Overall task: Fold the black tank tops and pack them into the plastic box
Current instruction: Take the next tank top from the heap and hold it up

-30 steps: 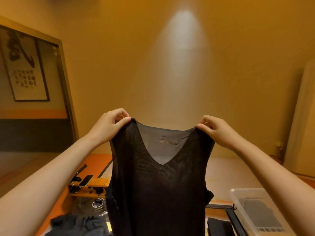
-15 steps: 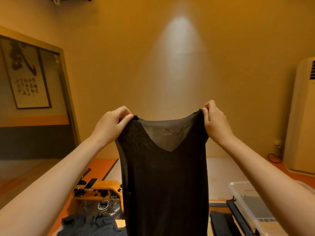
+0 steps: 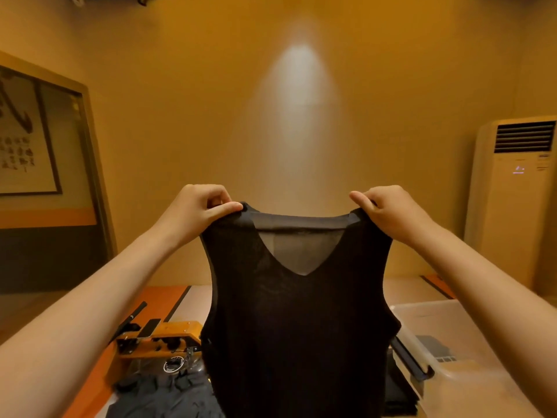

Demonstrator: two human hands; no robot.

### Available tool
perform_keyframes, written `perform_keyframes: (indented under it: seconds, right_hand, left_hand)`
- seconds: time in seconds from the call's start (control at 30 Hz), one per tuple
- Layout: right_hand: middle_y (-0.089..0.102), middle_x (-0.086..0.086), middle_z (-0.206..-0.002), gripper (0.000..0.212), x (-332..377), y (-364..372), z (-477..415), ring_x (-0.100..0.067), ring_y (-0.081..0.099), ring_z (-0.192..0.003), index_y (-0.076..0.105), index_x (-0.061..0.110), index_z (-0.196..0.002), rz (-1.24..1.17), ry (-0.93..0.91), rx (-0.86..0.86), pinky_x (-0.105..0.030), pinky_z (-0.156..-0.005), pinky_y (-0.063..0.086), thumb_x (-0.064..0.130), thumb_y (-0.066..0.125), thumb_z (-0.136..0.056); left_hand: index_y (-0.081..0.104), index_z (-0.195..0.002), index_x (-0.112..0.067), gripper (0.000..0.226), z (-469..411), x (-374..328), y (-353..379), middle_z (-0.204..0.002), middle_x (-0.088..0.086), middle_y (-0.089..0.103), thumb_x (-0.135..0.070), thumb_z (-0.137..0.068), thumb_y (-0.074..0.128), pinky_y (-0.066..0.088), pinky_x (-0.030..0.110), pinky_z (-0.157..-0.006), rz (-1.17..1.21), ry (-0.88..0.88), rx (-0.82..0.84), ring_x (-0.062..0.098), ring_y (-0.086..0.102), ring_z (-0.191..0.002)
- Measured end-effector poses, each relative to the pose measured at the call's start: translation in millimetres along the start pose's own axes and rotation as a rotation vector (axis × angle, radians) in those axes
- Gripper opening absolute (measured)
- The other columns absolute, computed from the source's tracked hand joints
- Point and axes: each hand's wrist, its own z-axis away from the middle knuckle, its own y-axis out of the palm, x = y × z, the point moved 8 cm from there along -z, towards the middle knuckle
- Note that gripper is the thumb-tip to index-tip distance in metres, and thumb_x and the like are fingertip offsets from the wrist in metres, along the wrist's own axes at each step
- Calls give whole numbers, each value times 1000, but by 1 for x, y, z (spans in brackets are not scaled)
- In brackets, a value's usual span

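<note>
Fingers of the left hand [image 3: 193, 211] and right hand [image 3: 388, 211] pinch the shoulder straps of a black tank top [image 3: 298, 321], hung before the plastic box [image 3: 446, 324]. Keeping the straps level should give straight folds.

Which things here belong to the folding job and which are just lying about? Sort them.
Job: tank top held by the left hand and right hand; dark pile; plastic box.
Lying about: orange device; framed picture; air conditioner.
</note>
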Motion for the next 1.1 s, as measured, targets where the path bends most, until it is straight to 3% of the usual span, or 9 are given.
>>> perform_keyframes:
  seconds: [0.07,0.13,0.27,0.4,0.57,0.7,0.83,0.93,1.1]
  right_hand:
    - [56,-26,-71,58,6,-4,7,-35,43,-58,51,-6,-68,25,-5,28,-33,-55,29,41,41,-99]
    - [60,-18,-73,51,12,-7,15,-35,53,-66,61,-3,-77,2,-24,39,-33,-57,34,41,43,-98]
    - [54,-4,-69,35,23,-12,19,-20,48,-63,55,14,-73,-149,-33,38,-30,-59,36,37,47,-97]
    - [57,-6,-79,30,19,-7,12,-19,51,-69,56,11,-83,-232,-14,12,-30,-61,37,33,46,-99]
    - [58,0,-76,24,10,16,-4,-15,51,-67,56,19,-81,-221,-24,-1,-25,-57,37,30,47,-100]
    - [56,6,-64,29,2,35,-24,-10,50,-59,57,26,-66,-148,-49,40,-19,-51,34,36,55,-94]
    - [60,-4,-69,38,-11,44,-46,-19,55,-66,65,10,-74,-35,-79,73,-28,-56,38,45,57,-88]
    - [58,-2,-69,30,-15,36,-57,-16,53,-63,62,13,-75,-98,-108,3,-28,-55,37,38,57,-91]
    - [52,7,-67,25,-2,18,-66,-4,45,-58,48,30,-71,-266,-195,-180,-16,-53,33,31,54,-95]
  left_hand:
    - [69,-76,-17,22,5,0,-7,-71,3,64,-37,-85,66,45,33,-57,6,12,-7,17,58,-67]
    - [69,-76,-17,22,9,1,-11,-71,2,64,-35,-87,66,43,29,-57,20,18,-17,14,57,-67]
    - [68,-80,-19,21,12,4,-15,-73,-2,64,-33,-93,60,42,25,-58,33,22,-23,5,55,-65]
    - [68,-83,-23,21,8,15,-11,-77,-3,66,-36,-94,57,47,35,-61,12,2,-6,15,60,-73]
    - [70,-80,-23,23,-4,35,14,-77,-7,68,-36,-94,57,44,23,-61,-6,-55,105,8,62,-74]
    - [66,-82,-17,27,-17,54,22,-80,-1,66,-35,-98,51,48,37,-65,-39,-70,86,15,61,-76]
    - [60,-83,-20,27,-32,64,21,-78,1,63,-36,-100,45,45,42,-63,-129,-58,32,18,58,-73]
    - [57,-82,-21,27,-42,64,19,-74,2,60,-36,-101,44,43,41,-60,-130,-44,-9,20,57,-69]
    - [56,-87,-21,25,-51,52,8,-73,2,61,-36,-101,42,44,42,-58,-134,19,-81,21,58,-66]
